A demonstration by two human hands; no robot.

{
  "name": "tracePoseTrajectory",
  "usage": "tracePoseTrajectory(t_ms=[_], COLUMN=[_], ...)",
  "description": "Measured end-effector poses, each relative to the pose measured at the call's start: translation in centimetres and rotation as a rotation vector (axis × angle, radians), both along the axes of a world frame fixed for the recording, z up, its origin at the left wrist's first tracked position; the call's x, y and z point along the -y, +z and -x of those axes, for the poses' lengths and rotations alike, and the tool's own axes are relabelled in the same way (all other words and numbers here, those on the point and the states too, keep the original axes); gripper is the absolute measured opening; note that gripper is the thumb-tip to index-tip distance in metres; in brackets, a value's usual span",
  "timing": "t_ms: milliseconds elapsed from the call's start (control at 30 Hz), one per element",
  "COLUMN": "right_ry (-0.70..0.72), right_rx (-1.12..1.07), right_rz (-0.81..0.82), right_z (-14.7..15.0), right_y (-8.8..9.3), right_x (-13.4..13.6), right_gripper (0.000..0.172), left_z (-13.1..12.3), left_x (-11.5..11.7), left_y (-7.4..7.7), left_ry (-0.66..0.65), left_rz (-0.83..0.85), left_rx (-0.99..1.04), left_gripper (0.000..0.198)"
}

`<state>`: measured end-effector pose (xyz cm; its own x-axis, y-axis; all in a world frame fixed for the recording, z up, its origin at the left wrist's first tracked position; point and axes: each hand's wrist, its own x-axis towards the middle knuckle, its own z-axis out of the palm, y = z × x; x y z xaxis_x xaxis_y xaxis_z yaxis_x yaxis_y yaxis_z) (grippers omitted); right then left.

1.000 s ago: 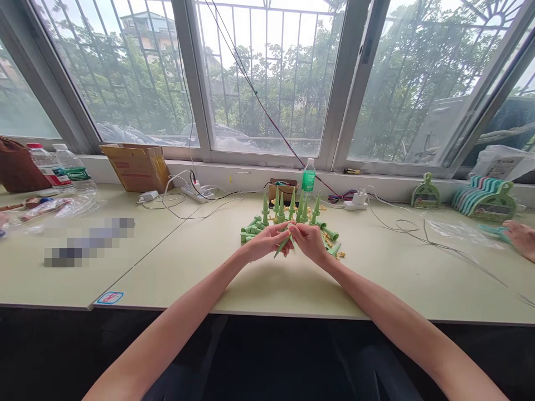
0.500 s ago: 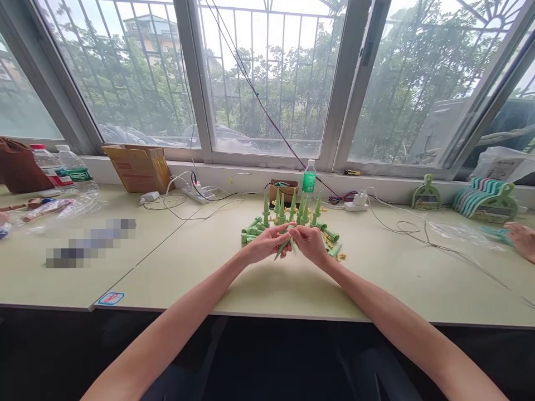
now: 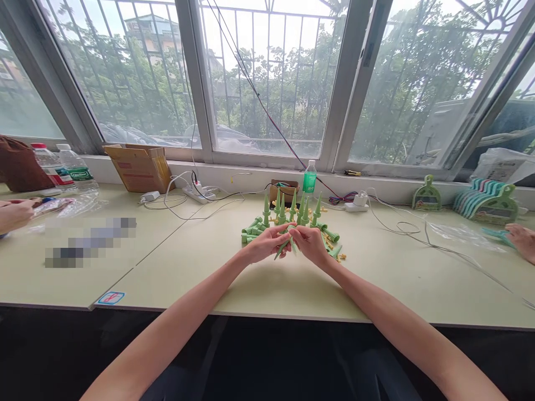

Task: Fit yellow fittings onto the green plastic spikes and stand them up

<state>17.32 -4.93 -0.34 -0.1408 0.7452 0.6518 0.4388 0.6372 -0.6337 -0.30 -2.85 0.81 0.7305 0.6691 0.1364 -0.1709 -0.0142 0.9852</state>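
My left hand (image 3: 267, 243) is closed on a green pointed piece (image 3: 281, 249) whose tip sticks out down and to the left. My right hand (image 3: 309, 241) touches it, its fingers closed round a second green spiked part (image 3: 293, 246). Just behind both hands, several green cones (image 3: 282, 209) stand upright on the table. Green tubular pieces (image 3: 252, 228) lie to their left, and more lie at the right among small yellow parts (image 3: 343, 257). My fingers hide where the held parts meet.
A green bottle (image 3: 310, 179) and a small brown box (image 3: 284, 192) stand behind the cones. A cardboard box (image 3: 140, 170), cables and power strip (image 3: 199, 192) line the back. Other people's hands show at left (image 3: 15, 215) and right (image 3: 521, 240), beside hanger-like green items (image 3: 487, 201).
Another person's hand has come further into view at the far left. My own hands look almost unmoved, still holding the green parts.
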Motion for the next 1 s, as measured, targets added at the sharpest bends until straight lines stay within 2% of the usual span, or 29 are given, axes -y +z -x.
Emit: tracePoseTrajectory(t_ms=[533, 1000], right_ry=[0.0, 0.001], right_rx=[0.002, 0.025], right_rz=[-0.006, -0.007], right_z=[-0.03, 0.24], right_y=[-0.01, 0.11], right_x=[-0.16, -0.06], right_gripper=[0.055, 0.056], left_z=[-0.09, -0.25], left_x=[0.0, 0.11], left_y=[0.08, 0.63], left_ry=[0.021, 0.031], left_rz=[0.026, 0.065], left_rx=[0.013, 0.025], left_gripper=[0.074, 0.067])
